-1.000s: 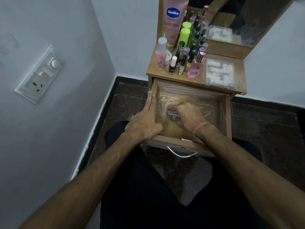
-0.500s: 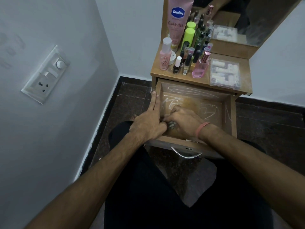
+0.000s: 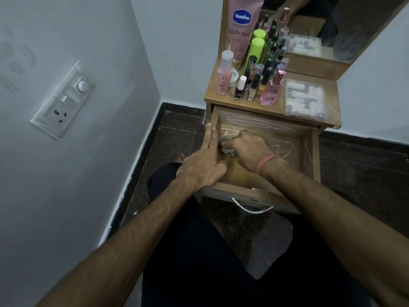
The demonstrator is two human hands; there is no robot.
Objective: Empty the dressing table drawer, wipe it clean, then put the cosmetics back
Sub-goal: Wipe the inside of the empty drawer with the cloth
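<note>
The drawer (image 3: pixel 308 156) stands pulled out and holds no cosmetics, so the emptying step looks done. The bottles and tubes crowd the dressing table top (image 3: pixel 276 107): the tall pink Vaseline tube (image 3: pixel 242 27), a lime-capped bottle (image 3: pixel 255 52), a pink perfume bottle (image 3: pixel 273 90), nail polishes (image 3: pixel 240 88), and a clear plastic box (image 3: pixel 305 99) of small items to the right. Wiping appears to be midway. Pale scribbled streaks mark the drawer floor at the back and right, and one inner side wall, while the patch near the front looks cleaner. Judging from this, the rest of the floor and the walls are left to wipe, and the whole putting-back step is not yet begun.

The right hand (image 3: pixel 247 149), a pink band (image 3: pixel 266 162) at its wrist, is curled closed over a small crumpled cloth (image 3: pixel 228 150), pressing it to the drawer floor near the left wall. The left hand (image 3: pixel 203 165) lies flat with fingers straight along the drawer's left edge, holding nothing, seemingly steadying it, and sits just beside the cloth.
</note>
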